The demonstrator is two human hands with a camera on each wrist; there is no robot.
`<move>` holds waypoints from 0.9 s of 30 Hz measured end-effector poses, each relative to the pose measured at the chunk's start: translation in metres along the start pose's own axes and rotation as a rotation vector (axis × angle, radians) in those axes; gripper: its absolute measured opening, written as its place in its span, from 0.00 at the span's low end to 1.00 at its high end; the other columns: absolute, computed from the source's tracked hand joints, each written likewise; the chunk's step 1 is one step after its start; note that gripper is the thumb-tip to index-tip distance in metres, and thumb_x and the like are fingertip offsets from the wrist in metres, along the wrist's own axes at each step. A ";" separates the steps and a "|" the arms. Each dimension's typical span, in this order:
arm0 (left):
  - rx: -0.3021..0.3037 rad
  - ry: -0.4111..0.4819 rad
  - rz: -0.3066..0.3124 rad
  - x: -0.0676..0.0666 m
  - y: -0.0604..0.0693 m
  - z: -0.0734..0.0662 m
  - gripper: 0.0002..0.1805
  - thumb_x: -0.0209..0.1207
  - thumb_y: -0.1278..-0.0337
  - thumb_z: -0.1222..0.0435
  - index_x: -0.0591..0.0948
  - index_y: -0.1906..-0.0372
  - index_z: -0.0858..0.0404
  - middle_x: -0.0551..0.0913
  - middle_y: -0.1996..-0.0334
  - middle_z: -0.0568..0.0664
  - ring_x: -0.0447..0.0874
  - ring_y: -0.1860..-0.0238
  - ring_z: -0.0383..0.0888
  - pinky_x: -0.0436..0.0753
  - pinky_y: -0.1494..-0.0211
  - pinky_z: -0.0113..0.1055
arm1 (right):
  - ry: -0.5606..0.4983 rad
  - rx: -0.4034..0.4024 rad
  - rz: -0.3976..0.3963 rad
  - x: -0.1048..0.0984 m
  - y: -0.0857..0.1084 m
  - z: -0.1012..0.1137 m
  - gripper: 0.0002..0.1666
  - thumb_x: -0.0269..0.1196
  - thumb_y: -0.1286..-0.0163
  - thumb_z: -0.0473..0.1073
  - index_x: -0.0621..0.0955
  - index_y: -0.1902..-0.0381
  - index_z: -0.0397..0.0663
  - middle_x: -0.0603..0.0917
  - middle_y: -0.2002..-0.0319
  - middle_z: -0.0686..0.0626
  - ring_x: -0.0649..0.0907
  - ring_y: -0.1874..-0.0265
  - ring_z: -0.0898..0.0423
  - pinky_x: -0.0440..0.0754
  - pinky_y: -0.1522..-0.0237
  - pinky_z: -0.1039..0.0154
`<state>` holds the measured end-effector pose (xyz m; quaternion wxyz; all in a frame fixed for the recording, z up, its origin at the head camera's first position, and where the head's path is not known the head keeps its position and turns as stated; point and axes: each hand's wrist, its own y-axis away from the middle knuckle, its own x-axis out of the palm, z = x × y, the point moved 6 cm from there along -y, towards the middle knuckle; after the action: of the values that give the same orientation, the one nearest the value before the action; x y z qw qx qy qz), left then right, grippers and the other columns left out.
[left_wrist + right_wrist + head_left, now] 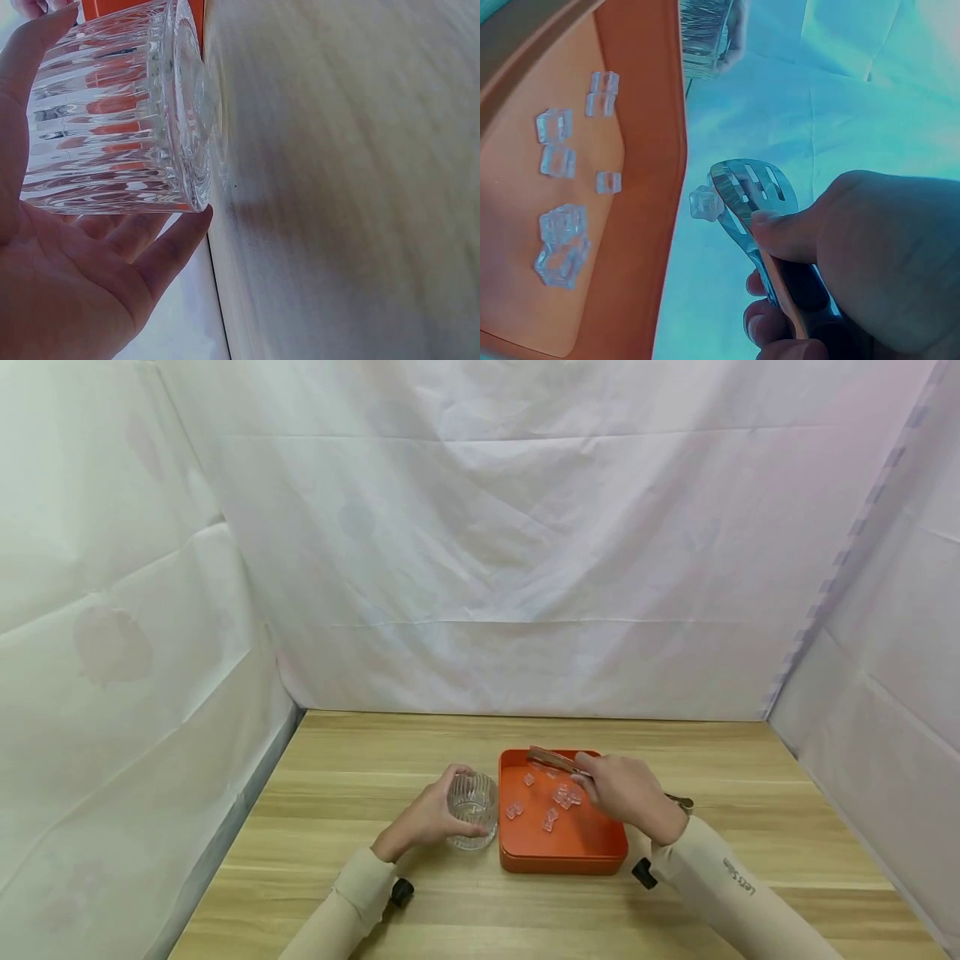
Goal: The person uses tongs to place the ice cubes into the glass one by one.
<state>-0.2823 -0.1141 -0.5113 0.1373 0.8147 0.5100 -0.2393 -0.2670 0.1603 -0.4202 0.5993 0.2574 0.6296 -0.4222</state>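
Observation:
My left hand grips a clear ribbed glass, thumb on the near side and fingers round the far side. The glass stands upright on the table, just left of an orange-red square tray. My right hand holds metal tongs over the tray's back part. At the slotted heads of the tongs sits a clear ice cube, apparently pinched, above the tray's rim in the right wrist view. Several more clear cubes lie scattered on the tray's floor, some touching each other.
The wooden table extends to both sides of the glass and tray. White cloth hangs behind it and along both sides. Each wrist bears a small black device.

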 end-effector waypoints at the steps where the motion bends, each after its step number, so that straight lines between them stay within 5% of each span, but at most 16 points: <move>1: 0.001 -0.001 -0.001 0.000 0.000 0.000 0.51 0.80 0.66 0.50 0.64 0.34 0.52 0.78 0.45 0.54 0.78 0.46 0.50 0.78 0.43 0.52 | 0.000 0.001 -0.001 0.000 0.000 0.000 0.14 0.64 0.30 0.48 0.70 0.71 0.54 0.63 0.87 0.58 0.62 0.89 0.63 0.59 0.85 0.68; 17: 0.007 -0.014 -0.008 0.000 -0.002 0.003 0.52 0.80 0.66 0.48 0.63 0.33 0.51 0.78 0.45 0.53 0.78 0.45 0.50 0.78 0.43 0.50 | 0.030 0.022 0.114 0.044 0.002 0.006 0.10 0.65 0.32 0.46 0.74 0.69 0.55 0.68 0.85 0.57 0.65 0.88 0.61 0.63 0.87 0.64; 27: 0.003 -0.007 -0.009 0.000 -0.001 0.002 0.52 0.80 0.66 0.49 0.63 0.33 0.52 0.77 0.44 0.54 0.77 0.45 0.50 0.78 0.43 0.51 | 0.001 0.089 0.198 0.054 -0.003 0.006 0.09 0.65 0.32 0.46 0.76 0.69 0.54 0.68 0.86 0.54 0.68 0.88 0.57 0.68 0.86 0.59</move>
<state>-0.2836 -0.1147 -0.5128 0.1367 0.8119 0.5128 -0.2433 -0.2743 0.1442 -0.4718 0.6258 0.3451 0.5818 -0.3884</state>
